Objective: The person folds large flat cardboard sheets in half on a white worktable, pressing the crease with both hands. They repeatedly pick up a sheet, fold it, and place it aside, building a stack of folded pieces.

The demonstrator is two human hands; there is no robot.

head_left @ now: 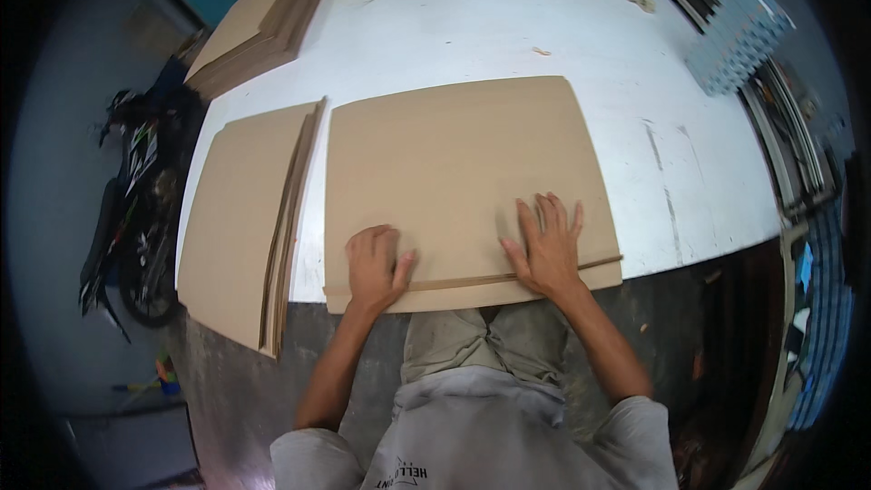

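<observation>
A large brown cardboard sheet [454, 154] lies on the white table in front of me, its near edge slightly over the table's front edge. Along its near side runs a raised fold or a narrow strip [472, 281]; I cannot tell which. My left hand [374, 263] presses on the sheet near its left front corner, with fingers forward and thumb spread. Farther right, my right hand [547, 249] lies on the cardboard with its fingers spread. Neither hand grips anything.
Left of the sheet lies a low stack of cardboard [240, 218], reaching past the front edge. A taller cardboard stack [259, 27] stands at the far left. A light-blue ridged block [739, 36] is at the right of the white table [699, 181]. A motorcycle [141, 209] stands at left.
</observation>
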